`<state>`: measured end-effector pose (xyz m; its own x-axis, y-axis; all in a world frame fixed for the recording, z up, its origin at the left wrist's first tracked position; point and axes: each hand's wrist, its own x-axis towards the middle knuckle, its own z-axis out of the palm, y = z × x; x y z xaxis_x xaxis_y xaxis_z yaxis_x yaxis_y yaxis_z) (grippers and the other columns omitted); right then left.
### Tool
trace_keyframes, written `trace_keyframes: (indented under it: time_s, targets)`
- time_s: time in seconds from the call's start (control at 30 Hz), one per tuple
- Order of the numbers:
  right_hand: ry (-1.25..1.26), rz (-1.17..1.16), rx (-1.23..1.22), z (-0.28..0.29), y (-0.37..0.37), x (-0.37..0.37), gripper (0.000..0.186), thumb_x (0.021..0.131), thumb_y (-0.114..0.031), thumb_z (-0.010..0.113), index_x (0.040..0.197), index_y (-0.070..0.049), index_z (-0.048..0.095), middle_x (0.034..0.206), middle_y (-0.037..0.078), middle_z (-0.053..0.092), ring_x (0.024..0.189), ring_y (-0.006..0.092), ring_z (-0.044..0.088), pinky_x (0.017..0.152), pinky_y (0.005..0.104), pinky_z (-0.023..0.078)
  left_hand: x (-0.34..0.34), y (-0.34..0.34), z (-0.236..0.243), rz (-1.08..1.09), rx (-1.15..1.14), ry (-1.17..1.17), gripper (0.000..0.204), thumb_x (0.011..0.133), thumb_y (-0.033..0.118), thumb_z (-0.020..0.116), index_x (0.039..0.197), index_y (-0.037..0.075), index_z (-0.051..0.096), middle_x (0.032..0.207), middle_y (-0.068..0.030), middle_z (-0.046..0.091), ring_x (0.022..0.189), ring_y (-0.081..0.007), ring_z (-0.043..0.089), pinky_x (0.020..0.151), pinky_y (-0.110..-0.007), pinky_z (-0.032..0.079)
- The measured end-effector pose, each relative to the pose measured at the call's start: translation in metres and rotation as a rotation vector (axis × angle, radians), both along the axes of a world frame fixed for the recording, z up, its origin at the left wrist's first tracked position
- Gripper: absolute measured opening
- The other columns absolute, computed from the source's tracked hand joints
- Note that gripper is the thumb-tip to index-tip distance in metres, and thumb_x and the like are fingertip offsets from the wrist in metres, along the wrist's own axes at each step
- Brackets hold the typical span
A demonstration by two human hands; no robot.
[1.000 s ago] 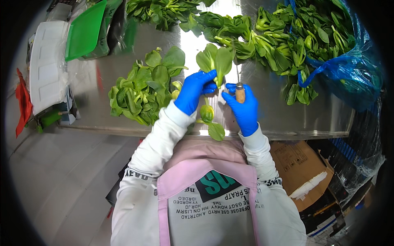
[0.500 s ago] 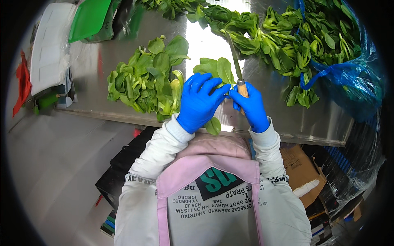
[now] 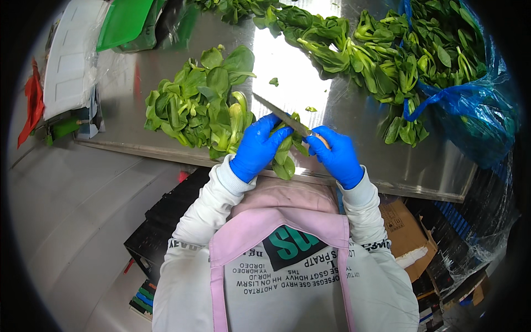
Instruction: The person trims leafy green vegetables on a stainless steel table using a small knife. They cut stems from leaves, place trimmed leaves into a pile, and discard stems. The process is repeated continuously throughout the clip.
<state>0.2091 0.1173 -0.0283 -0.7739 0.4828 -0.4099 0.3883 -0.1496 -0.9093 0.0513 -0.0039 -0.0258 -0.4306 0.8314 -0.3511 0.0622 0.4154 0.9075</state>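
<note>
My right hand (image 3: pixel 338 157), in a blue glove, is closed around the wooden handle of a knife (image 3: pixel 280 114). Its blade slants toward the upper left and passes over the fingers of my other hand. Gloved in blue too, my left hand (image 3: pixel 254 150) grips a small head of bok choy (image 3: pixel 284 158), its leaves hanging toward the table's near edge. The blade lies at the bok choy's top end; whether it touches is hidden. Just left of my left hand, a pile of bok choy (image 3: pixel 191 105) rests on the table.
Across the back of the metal table (image 3: pixel 354 133) stretches a row of bok choy (image 3: pixel 326 47). A blue plastic bag (image 3: pixel 470 105) of greens stands at right. Small green scraps (image 3: pixel 274 82) lie ahead of my hands. A green tray (image 3: pixel 123 25) and white crate (image 3: pixel 72 61) stand left.
The knife has swung from pointing away to slanting left. The bok choy's leaves, earlier pointing away, now hang toward me. Small scraps show on the table where the leaves were.
</note>
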Motion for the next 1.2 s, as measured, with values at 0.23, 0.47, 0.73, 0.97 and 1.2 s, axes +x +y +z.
trace_keyframes:
  time_s: [0.23,0.47,0.73,0.97,1.2]
  targets:
    - [-0.007,0.038,0.067,-0.004,-0.005,-0.007,0.026,0.088,-0.028,0.06,0.093,-0.003,0.063,0.066,0.01,0.06,0.058,0.0125,0.057,0.055,0.0275,0.046,-0.006,-0.004,0.005,-0.077,-0.056,0.137,0.027,0.086,0.013,0.061,0.108,-0.002,0.058,0.103,-0.0126,0.063,0.092,-0.0194,0.06,0.081,-0.029,0.046]
    - [-0.122,-0.13,-0.329,-0.032,-0.002,-0.006,0.031,0.093,-0.03,0.051,0.087,-0.002,0.064,0.064,0.006,0.059,0.052,0.0094,0.051,0.05,0.0223,0.042,-0.026,-0.015,0.016,0.159,0.061,-0.185,0.025,0.086,0.011,0.058,0.108,-0.001,0.058,0.099,-0.0086,0.063,0.092,-0.0167,0.059,0.084,-0.029,0.046]
    - [-0.09,-0.103,-0.496,-0.023,0.005,-0.022,0.038,0.094,-0.035,0.048,0.086,-0.002,0.064,0.061,0.004,0.056,0.048,0.008,0.046,0.046,0.0205,0.037,-0.068,-0.017,0.008,0.263,0.009,-0.577,0.026,0.088,0.017,0.057,0.108,0.001,0.06,0.103,-0.0053,0.061,0.096,-0.0125,0.055,0.088,-0.026,0.042]
    - [-0.216,-0.156,-0.477,-0.013,-0.004,-0.028,0.037,0.093,-0.036,0.049,0.085,-0.003,0.064,0.06,0.004,0.055,0.048,0.0077,0.046,0.046,0.0211,0.037,-0.097,-0.013,0.0,0.347,0.014,-0.649,0.034,0.089,0.019,0.056,0.117,0.0,0.055,0.108,-0.0083,0.06,0.1,-0.0153,0.057,0.09,-0.027,0.044]
    - [-0.2,-0.329,-0.4,-0.018,-0.009,-0.028,0.036,0.094,-0.036,0.047,0.088,-0.004,0.064,0.062,0.002,0.055,0.048,0.0078,0.045,0.045,0.0209,0.036,-0.138,0.052,0.011,0.564,0.235,-0.628,0.041,0.089,0.024,0.055,0.121,0.0,0.052,0.113,-0.0113,0.058,0.106,-0.0216,0.055,0.097,-0.036,0.042]
